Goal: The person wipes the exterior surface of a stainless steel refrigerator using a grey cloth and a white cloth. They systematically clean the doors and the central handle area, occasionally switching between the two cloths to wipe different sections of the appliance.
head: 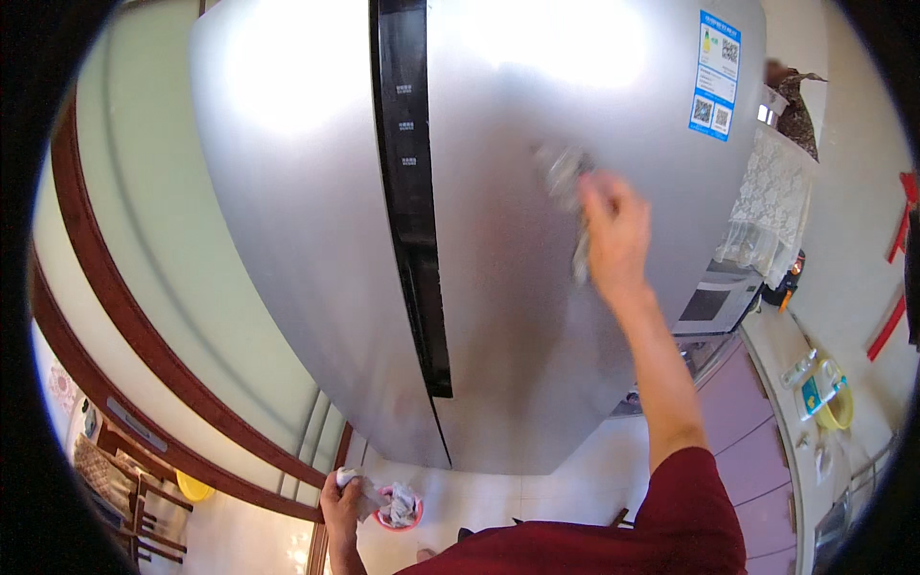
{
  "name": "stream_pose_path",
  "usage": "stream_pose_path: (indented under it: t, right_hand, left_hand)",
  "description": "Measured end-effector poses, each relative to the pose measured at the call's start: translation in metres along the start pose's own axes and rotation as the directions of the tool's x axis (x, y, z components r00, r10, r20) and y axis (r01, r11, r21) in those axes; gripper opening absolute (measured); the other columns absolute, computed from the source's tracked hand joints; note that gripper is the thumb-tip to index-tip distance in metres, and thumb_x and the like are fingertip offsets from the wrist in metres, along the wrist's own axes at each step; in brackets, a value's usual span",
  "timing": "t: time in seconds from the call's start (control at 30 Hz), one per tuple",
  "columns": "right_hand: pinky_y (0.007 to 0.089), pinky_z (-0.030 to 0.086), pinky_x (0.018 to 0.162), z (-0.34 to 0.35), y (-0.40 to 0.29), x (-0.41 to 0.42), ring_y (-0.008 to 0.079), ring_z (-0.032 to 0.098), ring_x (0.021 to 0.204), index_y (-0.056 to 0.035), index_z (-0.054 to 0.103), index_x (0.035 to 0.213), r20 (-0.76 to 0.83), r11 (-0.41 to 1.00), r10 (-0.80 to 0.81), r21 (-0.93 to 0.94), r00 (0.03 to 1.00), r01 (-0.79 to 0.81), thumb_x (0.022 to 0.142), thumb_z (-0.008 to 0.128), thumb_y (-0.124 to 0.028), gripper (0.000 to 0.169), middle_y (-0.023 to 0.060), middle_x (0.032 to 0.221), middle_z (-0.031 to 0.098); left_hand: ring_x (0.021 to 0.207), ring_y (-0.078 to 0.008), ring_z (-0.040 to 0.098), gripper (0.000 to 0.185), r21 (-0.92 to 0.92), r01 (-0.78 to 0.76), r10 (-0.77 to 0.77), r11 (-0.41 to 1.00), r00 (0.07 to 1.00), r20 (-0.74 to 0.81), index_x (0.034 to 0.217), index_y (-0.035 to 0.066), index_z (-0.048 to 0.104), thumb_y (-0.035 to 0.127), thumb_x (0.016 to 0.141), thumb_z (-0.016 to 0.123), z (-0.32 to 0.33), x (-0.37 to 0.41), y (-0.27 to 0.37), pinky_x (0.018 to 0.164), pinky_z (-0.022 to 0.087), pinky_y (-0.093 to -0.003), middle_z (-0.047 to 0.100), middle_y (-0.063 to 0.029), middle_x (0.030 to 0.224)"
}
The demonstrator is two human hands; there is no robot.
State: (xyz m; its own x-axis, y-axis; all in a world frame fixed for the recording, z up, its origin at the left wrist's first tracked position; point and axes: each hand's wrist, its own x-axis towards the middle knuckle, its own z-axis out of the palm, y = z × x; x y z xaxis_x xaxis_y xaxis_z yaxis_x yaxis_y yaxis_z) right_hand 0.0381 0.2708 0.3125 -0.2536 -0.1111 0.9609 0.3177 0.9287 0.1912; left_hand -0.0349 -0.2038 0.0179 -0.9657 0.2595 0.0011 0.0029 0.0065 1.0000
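Note:
In the head view my right hand (619, 237) holds a crumpled, pale cloth (566, 172) against the right door of a silver refrigerator (503, 302). The cloth is blurred, and part of it hangs down beside my fingers. Down at the lower left, my left hand (341, 496) grips a whitish cloth (368, 497). Just right of that hand, a pink-rimmed basin (397, 528) on the floor holds more crumpled cloths (401, 505). A dark vertical strip (410, 194) runs between the refrigerator doors.
A sliding door with a dark wooden frame (172, 388) stands at left. At right are a microwave oven (711, 302) under a lace cover (773, 194), and a counter (773, 345) with a spray bottle (799, 369) and a yellow basin (837, 410). A chair (154, 514) stands lower left.

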Motion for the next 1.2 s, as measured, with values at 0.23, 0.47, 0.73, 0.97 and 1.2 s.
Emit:
stream_pose_path:
  t: [0.23,0.47,0.73,0.97,1.2]
  right_hand:
    - [0.043,0.044,0.096,-0.012,0.045,0.172,0.0368,0.051,0.113,-0.0046,0.06,0.126,-0.5,0.976,-0.004,-0.19,0.866,-0.105,0.089,0.059,-0.002,0.037,0.0165,0.13,0.054]
    - [0.0412,0.048,0.097,0.02,-0.028,0.193,0.0318,0.058,0.109,-0.0065,0.06,0.123,-0.172,0.893,-0.443,0.002,0.88,0.45,0.09,0.055,-0.004,0.034,0.0107,0.131,0.058]
    - [0.0428,0.044,0.1,-0.006,0.039,0.273,0.0363,0.051,0.118,-0.0088,0.06,0.126,-0.522,0.984,-0.109,-0.18,0.846,0.016,0.092,0.053,-0.008,0.034,0.0139,0.132,0.057]
    - [0.0405,0.049,0.098,0.03,-0.055,0.252,0.0317,0.056,0.115,-0.0103,0.062,0.123,-0.313,0.902,-0.399,0.034,0.862,0.43,0.085,0.053,0.004,0.042,0.0095,0.133,0.057]
    - [0.0427,0.045,0.098,-0.032,0.045,0.255,0.0353,0.054,0.116,-0.0061,0.06,0.122,-0.374,0.987,0.024,-0.136,0.927,-0.081,0.092,0.054,-0.004,0.03,0.0179,0.126,0.058]
  left_hand:
    - [0.078,-0.0074,0.054,0.011,-0.127,-0.018,0.008,0.992,0.997,-0.08,0.1,0.004,0.062,0.007,0.09,0.065,-0.021,0.021,-0.017,0.072,0.045,-0.0233,0.061,0.0021,0.087]
    - [0.077,-0.0078,0.055,0.009,-0.105,-0.052,0.05,0.993,0.998,-0.026,0.098,0.003,0.062,0.007,0.09,0.064,-0.027,0.026,0.001,0.069,0.045,-0.0237,0.061,0.002,0.084]
    - [0.074,-0.0097,0.057,0.011,-0.055,-0.068,0.063,0.996,0.995,-0.079,0.099,0.001,0.062,0.007,0.09,0.063,-0.044,0.042,-0.003,0.067,0.047,-0.0255,0.062,-0.0004,0.084]
    - [0.077,-0.0091,0.056,0.011,-0.19,-0.034,0.042,0.981,0.999,0.034,0.1,0.002,0.062,0.006,0.09,0.065,-0.017,0.053,0.013,0.07,0.047,-0.025,0.062,0.0001,0.087]
    - [0.077,-0.0089,0.056,0.01,-0.1,-0.028,0.03,0.995,0.999,0.02,0.099,0.002,0.062,0.007,0.09,0.065,-0.033,0.05,-0.006,0.07,0.047,-0.025,0.062,0.0002,0.086]
